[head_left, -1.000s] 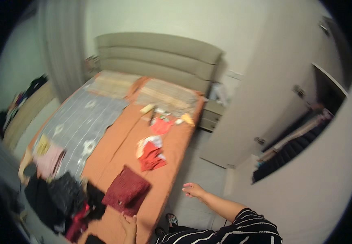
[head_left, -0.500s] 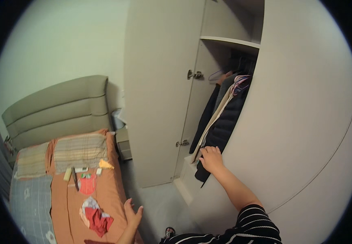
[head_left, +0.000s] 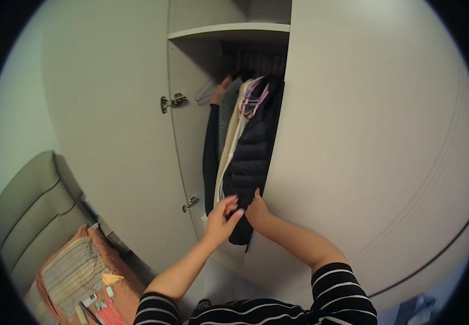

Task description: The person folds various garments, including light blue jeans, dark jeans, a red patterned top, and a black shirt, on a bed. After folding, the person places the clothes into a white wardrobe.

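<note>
A dark puffer jacket point(head_left: 250, 160) hangs at the front of a row of clothes inside the open wardrobe. Beside its lower part is my left hand point(head_left: 223, 219), open, with the thumb and fingers apart. My right hand point(head_left: 258, 211) touches the jacket's right edge, thumb pointing up; its other fingers are largely hidden. Left of the jacket hang a cream garment point(head_left: 230, 147), a grey garment point(head_left: 225, 122) and a dark garment point(head_left: 210, 157). Pink and purple hangers point(head_left: 254, 102) cluster at the jacket's top.
The wardrobe door point(head_left: 115, 119) stands open on the left, with a metal hinge point(head_left: 172, 102) along its edge. A pale panel point(head_left: 375, 135) covers the right side. Above the clothes runs a shelf point(head_left: 229, 30). At lower left is a bed with a pillow point(head_left: 77, 265) and a padded headboard point(head_left: 26, 200).
My view has turned right and nearer the wardrobe. My left hand has come up from beside the bed to the jacket. My right hand has shifted along the jacket's right edge, thumb raised.
</note>
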`<move>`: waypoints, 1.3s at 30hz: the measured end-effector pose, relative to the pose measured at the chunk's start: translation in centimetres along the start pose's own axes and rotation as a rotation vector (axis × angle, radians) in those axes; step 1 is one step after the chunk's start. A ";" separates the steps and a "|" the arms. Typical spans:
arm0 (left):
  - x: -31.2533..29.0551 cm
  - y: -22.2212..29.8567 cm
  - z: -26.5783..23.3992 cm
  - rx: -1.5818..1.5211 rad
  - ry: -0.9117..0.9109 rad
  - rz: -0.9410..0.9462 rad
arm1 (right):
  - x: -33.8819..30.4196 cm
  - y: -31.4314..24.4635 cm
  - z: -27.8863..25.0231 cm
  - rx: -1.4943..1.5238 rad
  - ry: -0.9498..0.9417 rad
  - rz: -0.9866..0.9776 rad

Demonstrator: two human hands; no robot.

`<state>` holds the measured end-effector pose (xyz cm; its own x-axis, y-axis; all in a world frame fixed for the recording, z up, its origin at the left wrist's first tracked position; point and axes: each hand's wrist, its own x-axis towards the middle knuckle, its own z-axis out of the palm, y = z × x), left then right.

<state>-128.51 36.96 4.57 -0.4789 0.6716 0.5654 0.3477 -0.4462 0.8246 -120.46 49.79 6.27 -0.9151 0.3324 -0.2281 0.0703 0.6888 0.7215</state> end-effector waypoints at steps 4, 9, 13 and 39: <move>7.4 2.9 2.6 -0.030 -0.169 0.165 | 5.4 -3.4 7.4 -0.182 0.178 0.313; 10.6 2.8 3.0 -0.158 -0.290 0.154 | 0.1 -5.2 -5.5 0.062 -0.273 0.101; 6.9 5.4 4.5 -0.363 -0.361 0.293 | -5.9 -10.2 -5.6 -0.033 -0.092 0.187; -24.8 26.7 25.1 -0.480 -0.488 0.910 | -50.4 -30.3 1.4 0.218 -0.119 0.770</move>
<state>-87.08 23.26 12.02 0.1949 0.0940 0.9763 0.0105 -0.9955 0.0938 -75.95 13.02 -5.03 -0.5304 0.8229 0.2039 0.7509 0.3444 0.5635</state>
